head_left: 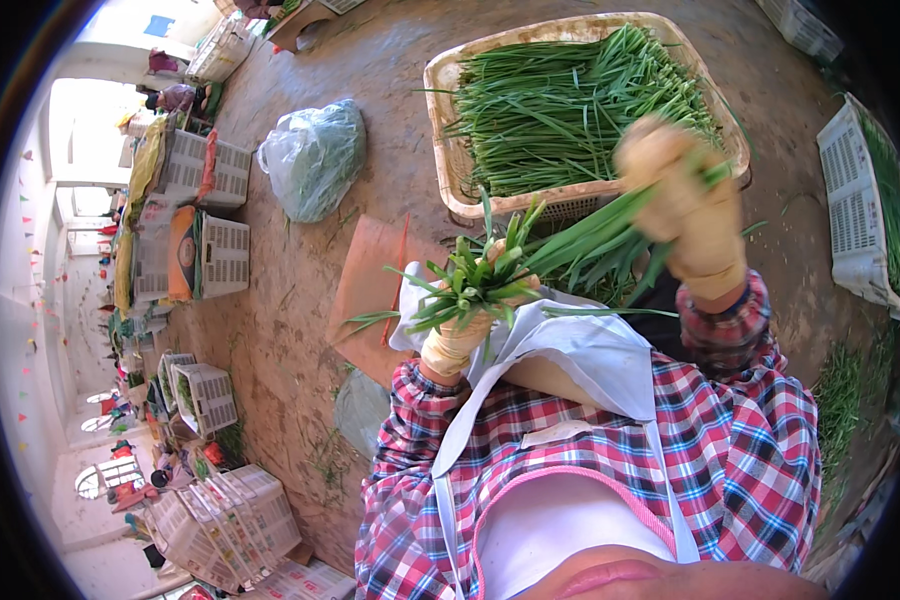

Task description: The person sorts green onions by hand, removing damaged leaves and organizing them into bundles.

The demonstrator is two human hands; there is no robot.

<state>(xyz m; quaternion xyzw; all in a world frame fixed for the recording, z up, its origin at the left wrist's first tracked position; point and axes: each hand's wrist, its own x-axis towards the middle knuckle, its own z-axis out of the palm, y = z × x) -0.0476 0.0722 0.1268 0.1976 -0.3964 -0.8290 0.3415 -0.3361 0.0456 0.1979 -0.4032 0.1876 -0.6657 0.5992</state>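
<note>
My left hand [457,340], in a pale yellowish glove, is closed round a bunch of garlic chives [480,285], whose cut ends fan upward. My right hand [685,205], gloved alike, is smeared by motion near the front right corner of a crate. It appears closed on a few garlic chives [610,222], whose green leaves trail left from it toward the left hand. The wide pale plastic crate [438,150] lies ahead of me, filled with long green chives [550,110] laid in rows. More loose leaves [610,285] hang below the crate's near edge, above my lap.
A clear plastic bag of greens [315,160] stands on the dirt floor to the left, near an orange-brown sheet [365,290]. Stacked white crates [225,255] line the left side. Another crate of greens [855,200] and loose leaves [840,395] lie right.
</note>
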